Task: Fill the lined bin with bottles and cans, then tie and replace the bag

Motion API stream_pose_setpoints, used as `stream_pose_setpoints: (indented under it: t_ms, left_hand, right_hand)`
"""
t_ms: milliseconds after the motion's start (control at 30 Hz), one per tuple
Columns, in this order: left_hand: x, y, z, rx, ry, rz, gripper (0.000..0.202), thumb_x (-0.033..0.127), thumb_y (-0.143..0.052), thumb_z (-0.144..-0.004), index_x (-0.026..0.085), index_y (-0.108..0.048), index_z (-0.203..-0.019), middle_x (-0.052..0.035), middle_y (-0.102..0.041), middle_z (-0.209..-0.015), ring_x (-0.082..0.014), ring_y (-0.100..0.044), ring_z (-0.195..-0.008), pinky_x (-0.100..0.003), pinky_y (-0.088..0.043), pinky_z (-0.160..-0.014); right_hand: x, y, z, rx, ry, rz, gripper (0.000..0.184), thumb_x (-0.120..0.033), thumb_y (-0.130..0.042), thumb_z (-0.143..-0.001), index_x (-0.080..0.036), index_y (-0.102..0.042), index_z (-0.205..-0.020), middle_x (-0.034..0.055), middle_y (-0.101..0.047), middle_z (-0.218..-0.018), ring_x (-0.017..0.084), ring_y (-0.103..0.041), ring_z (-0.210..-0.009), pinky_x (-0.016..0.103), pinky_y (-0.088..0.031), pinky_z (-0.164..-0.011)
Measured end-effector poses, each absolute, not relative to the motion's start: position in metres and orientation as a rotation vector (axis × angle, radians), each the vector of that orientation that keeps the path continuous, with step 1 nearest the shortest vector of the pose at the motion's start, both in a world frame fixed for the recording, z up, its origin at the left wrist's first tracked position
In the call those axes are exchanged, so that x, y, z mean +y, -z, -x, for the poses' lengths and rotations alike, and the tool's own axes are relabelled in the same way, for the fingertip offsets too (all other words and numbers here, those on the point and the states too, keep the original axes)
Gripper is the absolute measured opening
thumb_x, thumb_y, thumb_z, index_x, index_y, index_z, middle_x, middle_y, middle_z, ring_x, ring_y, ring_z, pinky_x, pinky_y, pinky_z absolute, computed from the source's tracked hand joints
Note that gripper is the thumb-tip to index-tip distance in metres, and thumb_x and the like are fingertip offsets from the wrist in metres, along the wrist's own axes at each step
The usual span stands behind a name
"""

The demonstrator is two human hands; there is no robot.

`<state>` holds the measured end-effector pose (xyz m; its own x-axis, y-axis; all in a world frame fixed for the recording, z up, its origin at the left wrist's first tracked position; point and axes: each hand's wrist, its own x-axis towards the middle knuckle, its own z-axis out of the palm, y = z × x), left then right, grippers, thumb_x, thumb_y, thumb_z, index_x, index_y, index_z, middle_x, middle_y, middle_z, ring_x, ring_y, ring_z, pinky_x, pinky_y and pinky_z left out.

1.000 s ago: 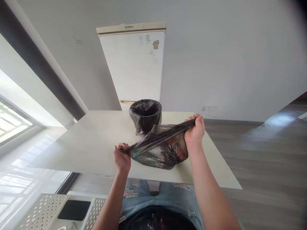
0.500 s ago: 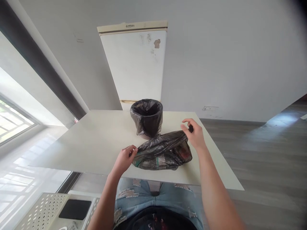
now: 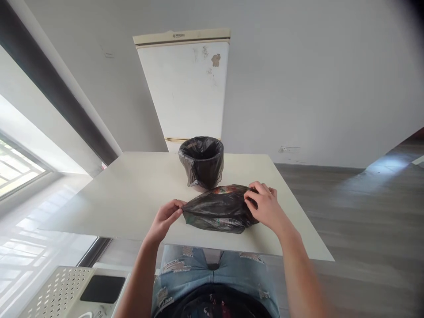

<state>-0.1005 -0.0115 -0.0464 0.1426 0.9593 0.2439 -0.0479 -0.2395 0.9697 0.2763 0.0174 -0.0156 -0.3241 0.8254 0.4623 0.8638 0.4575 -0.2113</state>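
Observation:
A black plastic garbage bag (image 3: pixel 218 210) lies on the white table, with coloured packaging showing through its thin film. My left hand (image 3: pixel 167 216) pinches the bag's left corner between thumb and fingers. At the other end, my right hand (image 3: pixel 263 203) is closed on the bag's upper right edge, its fingers curled over the film. Just behind the bag stands a trash can (image 3: pixel 202 165), lined with another black bag that is folded over its rim. What lies inside the can is too dark to make out.
The white table (image 3: pixel 142 190) stretches out to the left and right. Behind it a white refrigerator (image 3: pixel 185 88) stands against the grey wall. At the lower left is a perforated pale surface (image 3: pixel 56 287) with a dark flat panel (image 3: pixel 102 289).
My right hand has come down and slightly left, bringing the bag's edge with it. The bag now lies flatter, and red packaging shows near its top. My left hand has shifted slightly left.

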Motion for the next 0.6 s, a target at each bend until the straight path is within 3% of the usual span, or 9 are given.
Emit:
stream_pose_setpoints:
  t_ms: [100,167,267,367,467,600]
  left_hand:
    - [-0.017,0.048,0.1,0.891,-1.25,-1.358,0.036,0.05,-0.068,-0.094,0.017,-0.068,-0.079,-0.0086,-0.065,-0.078,-0.0208,-0.06,-0.074,-0.03,-0.048,-0.066]
    - [-0.02,0.045,0.096,0.862,-1.236,-1.396,0.046,0.055,-0.061,-0.097,0.017,-0.067,-0.072,-0.0114,-0.066,-0.077,-0.0234,-0.061,-0.076,-0.033,-0.048,-0.066]
    - [-0.026,0.035,0.091,0.762,-1.062,-1.538,0.046,0.054,-0.057,-0.099,0.017,-0.071,-0.075,-0.015,-0.071,-0.08,-0.0263,-0.065,-0.076,-0.037,-0.049,-0.07]
    - [-0.031,0.027,0.09,0.696,-0.868,-1.645,0.044,0.049,-0.055,-0.102,0.017,-0.073,-0.078,-0.013,-0.07,-0.071,-0.0255,-0.068,-0.07,-0.035,-0.049,-0.067]
    - [-0.033,0.025,0.091,0.802,-0.837,-1.693,0.042,0.047,-0.053,-0.104,0.017,-0.075,-0.083,-0.0081,-0.066,-0.065,-0.0192,-0.061,-0.059,-0.031,-0.045,-0.061]
    - [-0.029,0.031,0.085,1.082,-0.852,-1.71,0.029,0.043,-0.062,-0.099,0.02,-0.079,-0.103,-0.008,-0.075,-0.084,-0.017,-0.06,-0.063,-0.028,-0.045,-0.062]
  right_hand:
    - [0.005,0.016,-0.257,-1.982,0.257,1.437,0.038,-0.016,-0.051,-0.095,-0.027,-0.066,-0.128,0.016,-0.048,-0.155,0.045,-0.038,-0.145,0.07,-0.032,-0.11]
    - [-0.004,0.018,-0.238,-2.026,0.206,1.317,0.05,-0.016,-0.051,-0.097,-0.029,-0.056,-0.145,0.0132,-0.042,-0.163,0.044,-0.028,-0.154,0.072,-0.027,-0.117]
    - [-0.015,0.024,-0.211,-2.305,0.011,1.052,0.053,-0.028,-0.057,-0.101,-0.032,-0.047,-0.153,0.0106,-0.051,-0.156,0.037,-0.037,-0.151,0.071,-0.024,-0.123]
    - [-0.023,0.034,-0.198,-2.418,-0.053,0.947,0.042,-0.025,-0.06,-0.1,-0.029,-0.059,-0.142,0.0086,-0.07,-0.124,0.029,-0.059,-0.125,0.067,-0.025,-0.125]
    - [-0.027,0.042,-0.202,-2.389,-0.007,0.927,0.025,-0.011,-0.056,-0.097,-0.025,-0.072,-0.111,0.0043,-0.068,-0.092,0.023,-0.063,-0.096,0.058,-0.038,-0.119]
    - [-0.037,0.045,-0.219,-2.342,0.071,0.812,0.014,-0.011,-0.061,-0.092,-0.023,-0.067,-0.087,0.0089,-0.068,-0.108,0.027,-0.062,-0.108,0.058,-0.041,-0.114]
